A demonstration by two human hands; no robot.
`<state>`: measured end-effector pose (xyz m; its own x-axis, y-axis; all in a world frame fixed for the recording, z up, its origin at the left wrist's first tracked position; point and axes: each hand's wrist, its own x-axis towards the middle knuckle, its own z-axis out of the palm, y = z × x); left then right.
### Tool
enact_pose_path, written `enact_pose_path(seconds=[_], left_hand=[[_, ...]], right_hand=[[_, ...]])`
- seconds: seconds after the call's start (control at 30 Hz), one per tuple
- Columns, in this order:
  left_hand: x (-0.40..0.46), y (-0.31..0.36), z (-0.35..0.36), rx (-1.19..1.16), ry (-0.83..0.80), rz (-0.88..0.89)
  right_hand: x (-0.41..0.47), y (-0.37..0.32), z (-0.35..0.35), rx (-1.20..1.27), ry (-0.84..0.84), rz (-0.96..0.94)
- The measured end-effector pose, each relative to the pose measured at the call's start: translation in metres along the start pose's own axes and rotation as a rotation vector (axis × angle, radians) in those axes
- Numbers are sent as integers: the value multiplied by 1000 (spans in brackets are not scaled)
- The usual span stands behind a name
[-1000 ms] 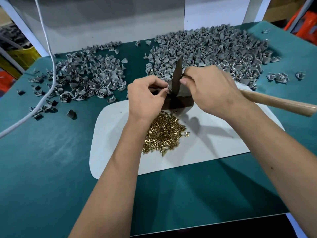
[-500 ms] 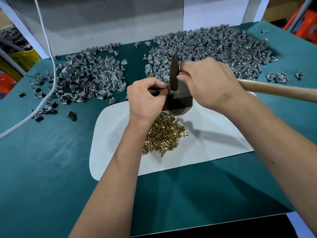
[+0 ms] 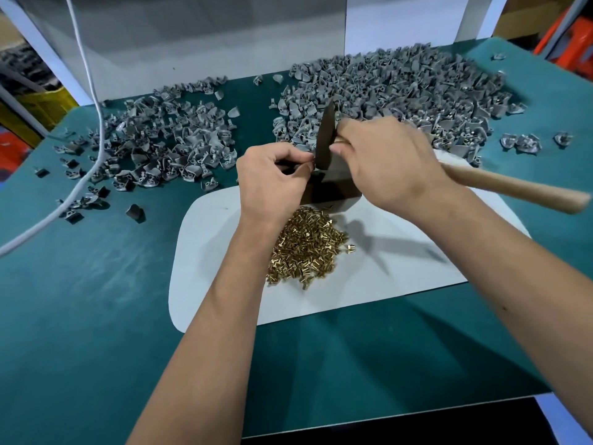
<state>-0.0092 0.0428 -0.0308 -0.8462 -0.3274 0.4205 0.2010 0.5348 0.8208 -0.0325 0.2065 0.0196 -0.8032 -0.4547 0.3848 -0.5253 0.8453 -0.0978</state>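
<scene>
My right hand (image 3: 388,162) grips a hammer close to its dark metal head (image 3: 324,136); the wooden handle (image 3: 513,184) sticks out to the right. The head stands just above a dark metal block (image 3: 330,194) at the far edge of a white mat (image 3: 401,284). My left hand (image 3: 272,181) pinches a small part against the block, right under the hammer head; the part itself is mostly hidden by my fingers. A heap of small brass rivets (image 3: 308,248) lies on the mat in front of the block.
Two spreads of grey metal parts cover the green table: a big one at the back right (image 3: 401,88) and a looser one at the back left (image 3: 160,146). A white cable (image 3: 93,133) runs down the left side. A grey panel stands behind the table.
The hammer head has gone up and come slightly down again over the block. My left hand has stayed at the block, pinching the part.
</scene>
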Motion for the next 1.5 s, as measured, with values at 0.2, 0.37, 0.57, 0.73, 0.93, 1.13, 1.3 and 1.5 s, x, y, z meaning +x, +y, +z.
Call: enact_pose_path(seconds=[0.2, 0.37, 0.57, 0.73, 0.93, 1.13, 1.3, 1.5], left_hand=[[2, -2, -3, -18, -13, -15], [0, -3, -3, -15, -25, -26], [0, -3, -4, -29, -22, -36], [2, -2, -6, -28, -28, -58], [2, -2, -10, 27, -48, -13], [4, -9, -14, 118, -78, -21], [6, -11, -13, -21, -90, -126], [8, -12, -14, -111, -111, -239]], right_hand=[[3, -1, -2, 16, 68, 12], [4, 1, -7, -1, 13, 12], [7, -3, -8, -26, -53, -6], [5, -4, -5, 8, -27, 17], [8, 6, -13, 123, 58, 82], [5, 13, -12, 87, -49, 146], [5, 9, -14, 109, 73, 74], [7, -14, 0, 24, -7, -6]])
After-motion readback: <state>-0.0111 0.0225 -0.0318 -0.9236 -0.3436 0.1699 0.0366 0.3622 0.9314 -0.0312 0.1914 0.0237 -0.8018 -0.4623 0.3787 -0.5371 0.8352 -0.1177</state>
